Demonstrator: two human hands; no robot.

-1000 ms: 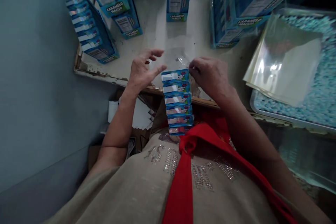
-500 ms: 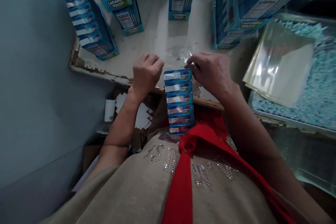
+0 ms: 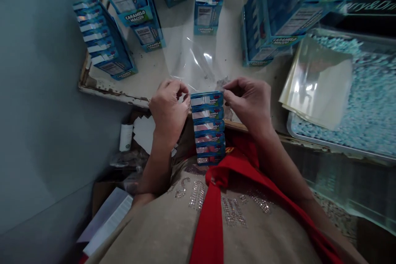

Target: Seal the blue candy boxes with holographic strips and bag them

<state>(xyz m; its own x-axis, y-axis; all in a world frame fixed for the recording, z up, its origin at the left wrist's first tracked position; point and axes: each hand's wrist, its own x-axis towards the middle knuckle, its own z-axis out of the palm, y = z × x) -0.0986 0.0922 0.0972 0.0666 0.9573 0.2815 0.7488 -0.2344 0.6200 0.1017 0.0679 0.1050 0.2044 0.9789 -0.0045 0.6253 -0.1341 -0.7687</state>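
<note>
A row of several blue candy packs point(image 3: 208, 127) lies at the table's front edge, reaching toward the shirt. Beyond its far end a clear plastic film point(image 3: 193, 60) spreads over the table. My left hand point(image 3: 170, 109) pinches the film at the left of the row's far end, thumb and finger together. On the right side of that end, my right hand point(image 3: 249, 101) is closed in a pinch on the film's other edge. The film's edges are hard to see near the fingertips.
Blue boxes stand at the back left point(image 3: 105, 41), the back middle point(image 3: 208, 8) and the back right point(image 3: 262, 29). Plastic sheets point(image 3: 318, 82) lie on a tray of light-blue pieces point(image 3: 371, 103) at the right. A white table point(image 3: 148, 78) has a worn front edge.
The clear film now stretches out flat beyond the row. Both hands have come down beside the row's far end, the left one turned and nearer to it. The view has shifted slightly.
</note>
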